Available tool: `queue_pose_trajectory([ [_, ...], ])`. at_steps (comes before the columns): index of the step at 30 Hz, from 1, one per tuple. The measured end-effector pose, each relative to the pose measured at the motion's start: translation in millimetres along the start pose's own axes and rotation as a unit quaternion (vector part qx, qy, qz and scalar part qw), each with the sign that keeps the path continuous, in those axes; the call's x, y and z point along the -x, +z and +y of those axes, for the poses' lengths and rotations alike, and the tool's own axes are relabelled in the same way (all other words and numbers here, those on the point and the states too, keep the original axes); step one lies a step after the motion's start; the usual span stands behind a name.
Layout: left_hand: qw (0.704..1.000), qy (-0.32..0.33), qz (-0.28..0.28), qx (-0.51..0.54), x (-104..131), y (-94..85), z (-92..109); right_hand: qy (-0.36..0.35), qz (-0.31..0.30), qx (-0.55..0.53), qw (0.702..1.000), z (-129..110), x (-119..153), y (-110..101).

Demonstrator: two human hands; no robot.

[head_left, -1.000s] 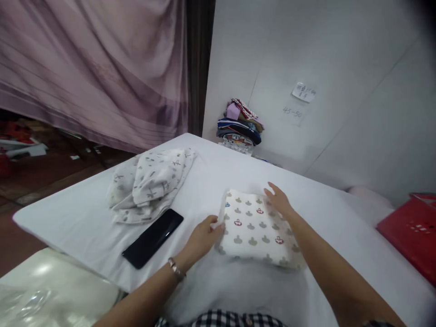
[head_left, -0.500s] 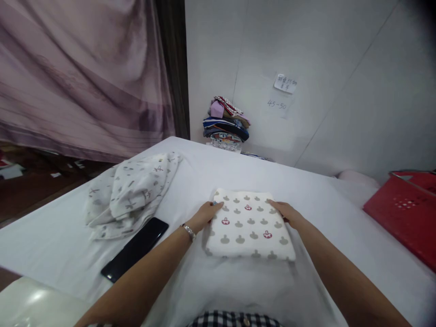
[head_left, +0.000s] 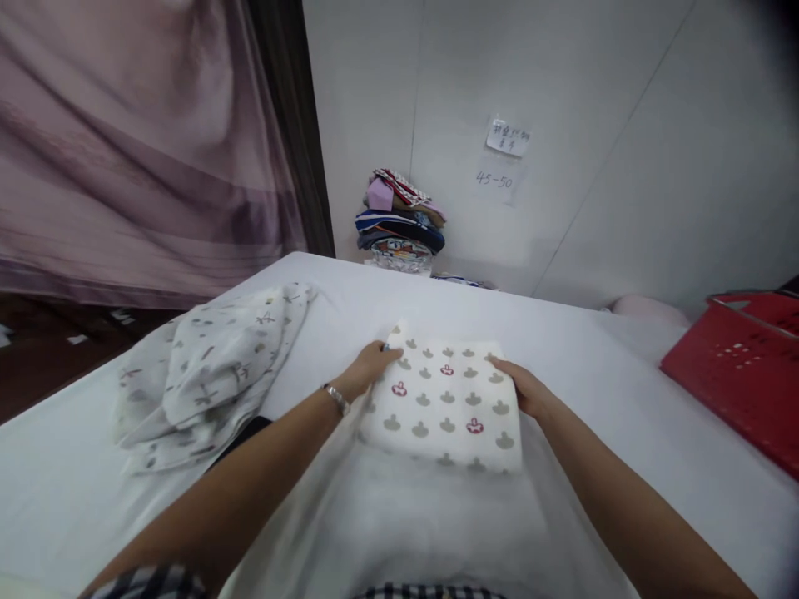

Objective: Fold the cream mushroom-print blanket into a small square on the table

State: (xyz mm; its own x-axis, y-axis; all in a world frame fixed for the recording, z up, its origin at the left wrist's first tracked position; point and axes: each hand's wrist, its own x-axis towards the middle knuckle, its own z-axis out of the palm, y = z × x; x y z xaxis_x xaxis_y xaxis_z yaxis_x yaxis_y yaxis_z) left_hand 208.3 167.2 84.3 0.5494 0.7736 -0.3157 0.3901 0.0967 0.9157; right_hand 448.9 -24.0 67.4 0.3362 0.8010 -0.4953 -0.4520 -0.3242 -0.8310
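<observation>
A folded white cloth (head_left: 448,399) printed with grey and a few red mushroom shapes lies at the near middle of the white-covered table. My left hand (head_left: 373,366) grips its left edge near the far corner, thumb on top and the other fingers mostly hidden. On the opposite side, my right hand (head_left: 523,384) pinches the right edge the same way. The cloth's far left corner stands slightly raised. To the left sits a crumpled white cloth (head_left: 212,366) with small twig and leaf prints. Partly covered by my left forearm is a black phone-like slab (head_left: 246,437).
The table (head_left: 580,349) stands against a grey wall. A red plastic basket (head_left: 742,374) is at the right. Folded clothes (head_left: 403,220) are piled beyond the far edge. A pinkish curtain (head_left: 137,150) hangs at the left. Paper notes (head_left: 508,137) are stuck on the wall.
Both hands stay on the cloth's side edges, and its far left corner has lifted a little. The view has shifted, and my left forearm now covers more of the black slab.
</observation>
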Motion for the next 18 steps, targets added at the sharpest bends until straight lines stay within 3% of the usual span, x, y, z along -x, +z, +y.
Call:
queue_pose_trajectory([
  [5,0.978,0.085,0.050,-0.184,-71.0,-11.4,68.1,-0.057,0.054,-0.036,0.996,3.1,-27.7,12.1],
  [7,0.969,0.105,0.068,-0.211,-89.8,-4.7,83.0,-0.045,0.106,-0.032,0.993,6.4,-39.9,14.0],
  [9,0.965,0.126,0.061,-0.220,-94.9,7.5,85.1,-0.037,0.135,-0.033,0.990,9.5,-48.2,12.0],
  [11,0.956,0.169,0.034,-0.236,-84.1,21.3,76.6,-0.045,0.125,-0.036,0.990,11.5,-51.7,7.8],
  [13,0.935,0.236,0.003,-0.264,-59.0,34.2,60.9,-0.053,0.112,-0.039,0.992,12.2,-52.0,4.1],
  [18,0.839,0.397,-0.073,-0.365,23.3,66.1,5.5,-0.055,0.115,-0.032,0.991,11.9,-53.6,3.7],
])
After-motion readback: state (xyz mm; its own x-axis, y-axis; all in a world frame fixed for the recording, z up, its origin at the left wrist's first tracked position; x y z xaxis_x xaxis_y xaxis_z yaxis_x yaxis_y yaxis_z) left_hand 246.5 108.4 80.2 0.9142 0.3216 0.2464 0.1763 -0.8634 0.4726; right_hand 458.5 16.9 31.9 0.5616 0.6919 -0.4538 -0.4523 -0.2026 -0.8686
